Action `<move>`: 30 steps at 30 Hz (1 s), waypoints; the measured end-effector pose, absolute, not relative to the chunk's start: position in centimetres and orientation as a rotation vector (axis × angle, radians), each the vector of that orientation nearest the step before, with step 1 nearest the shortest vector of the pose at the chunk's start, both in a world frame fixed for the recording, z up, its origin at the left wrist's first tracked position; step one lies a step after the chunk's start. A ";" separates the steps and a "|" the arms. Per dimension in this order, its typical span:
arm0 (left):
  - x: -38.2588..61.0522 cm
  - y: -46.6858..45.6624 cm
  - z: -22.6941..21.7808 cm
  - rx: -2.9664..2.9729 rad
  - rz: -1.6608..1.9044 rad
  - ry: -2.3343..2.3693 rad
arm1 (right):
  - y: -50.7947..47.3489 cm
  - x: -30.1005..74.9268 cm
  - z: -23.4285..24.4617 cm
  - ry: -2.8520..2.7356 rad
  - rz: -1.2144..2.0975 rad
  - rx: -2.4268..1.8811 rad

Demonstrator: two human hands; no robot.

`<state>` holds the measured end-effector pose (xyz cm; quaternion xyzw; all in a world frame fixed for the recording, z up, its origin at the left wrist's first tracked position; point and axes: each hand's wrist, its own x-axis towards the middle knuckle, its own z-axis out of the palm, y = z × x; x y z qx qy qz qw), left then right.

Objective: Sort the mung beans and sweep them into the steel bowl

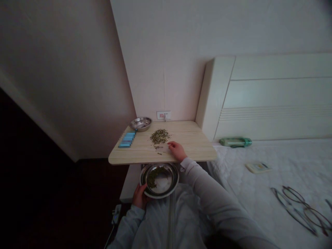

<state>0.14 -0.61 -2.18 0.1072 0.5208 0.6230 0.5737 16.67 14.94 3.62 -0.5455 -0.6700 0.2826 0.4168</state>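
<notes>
My left hand (140, 196) grips the rim of a steel bowl (166, 183), held just below the near edge of a small wooden table (192, 145). The bowl holds some green bits on its left side. My right hand (177, 150) rests on the tabletop near that edge, fingers curled, beside a pile of small green beans or seeds (160, 136). A few loose bits lie between the pile and this hand. Whether the hand holds anything is hidden.
A second steel bowl (141, 123), which looks empty, sits at the table's back left, with a blue blurred object (127, 139) in front of it. A wall socket (163, 114) is behind. The bed on the right carries a green bottle (236, 141), a remote (258, 167) and several hangers (301, 207).
</notes>
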 end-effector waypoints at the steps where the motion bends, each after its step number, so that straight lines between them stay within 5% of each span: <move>1: 0.1 -0.6 -2.2 0.255 1.459 1.220 | 14.9 16.7 3.6 -1.675 0.720 -1.364; 30: 0.2 -0.8 -1.4 0.247 1.451 1.232 | 15.3 17.1 3.2 -1.574 0.837 -1.289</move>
